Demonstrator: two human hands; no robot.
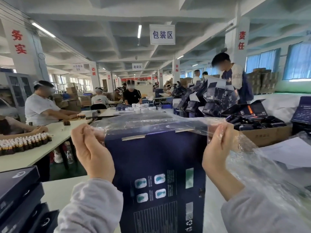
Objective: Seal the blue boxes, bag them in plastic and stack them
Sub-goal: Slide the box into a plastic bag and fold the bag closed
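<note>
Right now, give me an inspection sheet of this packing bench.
Surface: white table, partly seen beside the box.
Job's things: blue box upright; plastic bag stretched over its top; dark boxes stacked at left.
Clutter: papers at right.
Hands: left hand and right hand each grip the bag's edge.
Cables: nothing seen.
Surroundings: carton of dark items, bottles on next table, workers seated.

White coffered ceiling (101, 22), pillars (21, 52) (red lettering), blue-curtained windows (297, 61)

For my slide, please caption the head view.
Left hand and right hand pinch a clear plastic bag at the top of a blue box.
</note>
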